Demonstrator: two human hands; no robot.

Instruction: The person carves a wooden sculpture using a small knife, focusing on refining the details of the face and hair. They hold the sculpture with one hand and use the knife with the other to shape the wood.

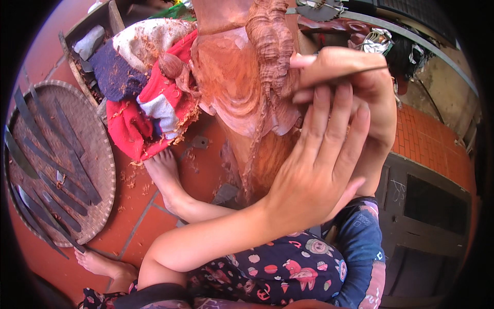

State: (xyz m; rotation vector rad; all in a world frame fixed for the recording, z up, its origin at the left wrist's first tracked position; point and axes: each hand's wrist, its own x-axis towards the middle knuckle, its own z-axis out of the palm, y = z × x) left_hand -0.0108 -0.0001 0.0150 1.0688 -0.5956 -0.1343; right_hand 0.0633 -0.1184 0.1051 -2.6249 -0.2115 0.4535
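A reddish-brown wood carving (231, 77) with rippled, grooved relief stands before me. My right hand (368, 85) is closed at its right side, fingers curled, the thumb side near the ridged column. A thin dark edge crosses the right palm; what it belongs to is hidden. My left hand (319, 147) lies with fingers stretched out, back toward me, overlapping the right hand and close to the carving's lower right side. Whether the left fingertips press on the right hand or the wood cannot be told.
Left on the tiled floor (139, 226) lies a round woven tray (110, 206) with several flat dark blades (56, 180). Red, white and navy cloths (136, 129) with wood shavings sit beside the carving. A bare foot (164, 170) is under them. A dark door panel (437, 206) is at right.
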